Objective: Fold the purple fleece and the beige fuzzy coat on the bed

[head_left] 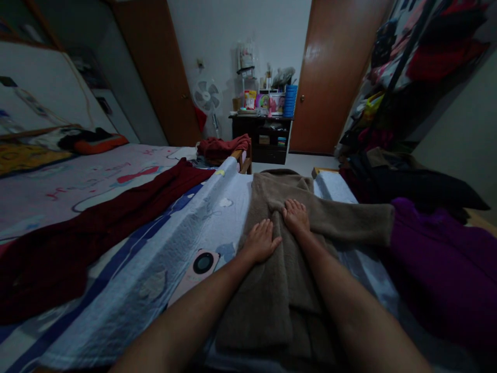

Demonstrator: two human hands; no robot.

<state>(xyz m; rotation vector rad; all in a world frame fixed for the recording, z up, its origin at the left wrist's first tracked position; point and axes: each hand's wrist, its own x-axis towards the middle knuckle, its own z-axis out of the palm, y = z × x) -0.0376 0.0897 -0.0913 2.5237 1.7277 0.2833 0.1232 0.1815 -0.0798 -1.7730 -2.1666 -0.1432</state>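
A brown fleecy coat (pixel 267 311) lies spread on the bed in front of me, one sleeve (pixel 353 220) stretched out to the right. My left hand (pixel 261 241) rests flat on its left side, fingers extended and thumb apart. Farther up and to the right, my right hand (pixel 296 215) presses flat on the cloth near a raised fold, its fingers stretched out. Neither hand grips anything that I can see. Left of my left forearm lies a pink phone (pixel 198 272) with a round dark camera ring, partly hidden by the arm.
Dark red clothing (pixel 97 228) lies along the left, on a patterned bedsheet (pixel 116 178). A purple garment (pixel 446 269) and dark clothes (pixel 419 178) pile up on the right. Beyond the bed stand a white fan (pixel 207 96) and a dark cabinet (pixel 256 135).
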